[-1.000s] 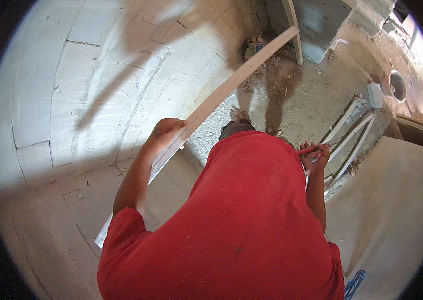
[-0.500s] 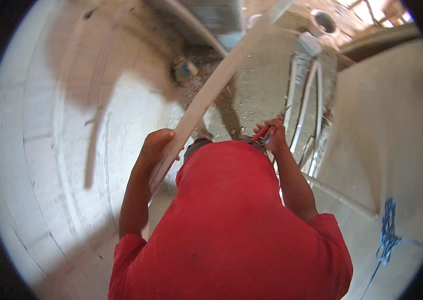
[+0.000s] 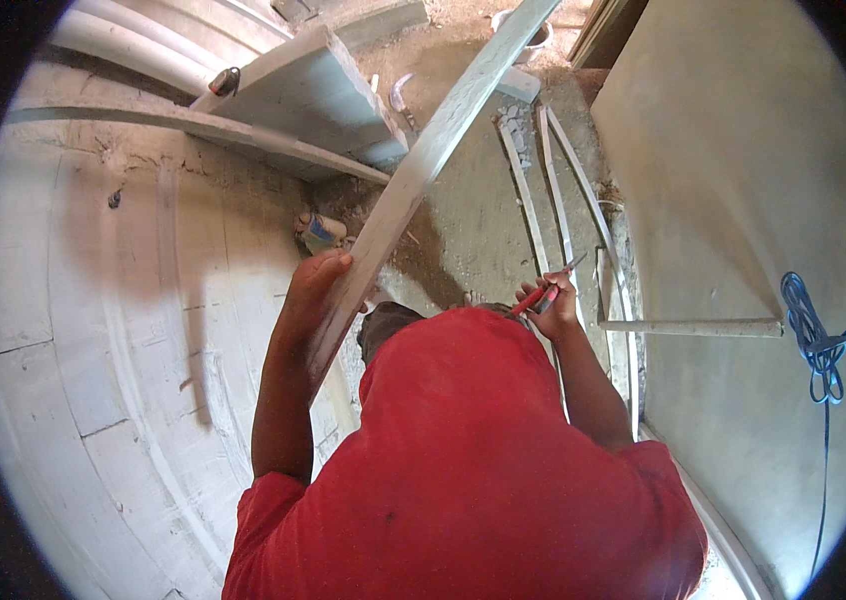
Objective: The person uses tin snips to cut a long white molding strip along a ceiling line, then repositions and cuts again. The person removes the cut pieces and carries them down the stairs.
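Grey gritty floor (image 3: 475,210), pale block wall (image 3: 28,400), hand-held plank (image 3: 411,188)

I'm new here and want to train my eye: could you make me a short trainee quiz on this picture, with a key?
1. Which grip holds the long board?
2. True or false: the bundled cord is blue.
3. Which colour shows on the tool in the right grip: A. green, B. red, C. yellow?

Key: 1. The left grip. 2. True. 3. B.
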Available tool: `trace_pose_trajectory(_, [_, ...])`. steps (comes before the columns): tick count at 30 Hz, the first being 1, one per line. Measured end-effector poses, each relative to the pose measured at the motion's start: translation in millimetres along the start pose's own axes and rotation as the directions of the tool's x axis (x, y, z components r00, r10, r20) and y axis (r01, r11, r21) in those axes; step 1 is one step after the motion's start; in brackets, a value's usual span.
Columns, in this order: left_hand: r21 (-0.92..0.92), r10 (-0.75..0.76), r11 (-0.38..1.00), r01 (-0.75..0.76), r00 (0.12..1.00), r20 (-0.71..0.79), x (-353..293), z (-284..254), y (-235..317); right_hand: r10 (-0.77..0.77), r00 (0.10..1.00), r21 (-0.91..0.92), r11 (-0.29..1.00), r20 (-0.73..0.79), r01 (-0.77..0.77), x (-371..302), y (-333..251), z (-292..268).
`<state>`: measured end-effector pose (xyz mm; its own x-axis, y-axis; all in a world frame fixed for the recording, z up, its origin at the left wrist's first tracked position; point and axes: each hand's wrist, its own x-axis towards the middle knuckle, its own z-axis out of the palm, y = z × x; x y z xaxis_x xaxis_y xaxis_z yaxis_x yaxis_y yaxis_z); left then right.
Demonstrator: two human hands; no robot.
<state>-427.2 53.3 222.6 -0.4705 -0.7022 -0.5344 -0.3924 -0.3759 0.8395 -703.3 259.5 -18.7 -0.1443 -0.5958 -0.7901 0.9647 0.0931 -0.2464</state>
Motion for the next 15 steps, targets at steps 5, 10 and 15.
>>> trace_pose_trajectory(5, [-0.007,0.114,0.993,-0.114,0.99,0.087,41,-5,32,-0.065,0.998,-0.063,0.996,0.013,0.066,0,-9,11])
trace_pose_trajectory(10, [0.015,0.177,0.984,-0.179,0.981,0.079,84,-25,75,-0.133,0.988,-0.225,0.963,0.077,0.147,3,-15,47])
trace_pose_trajectory(15, [0.046,0.301,0.95,-0.309,0.944,0.137,145,-62,123,-0.085,0.979,-0.256,0.958,0.184,0.131,28,-34,96])
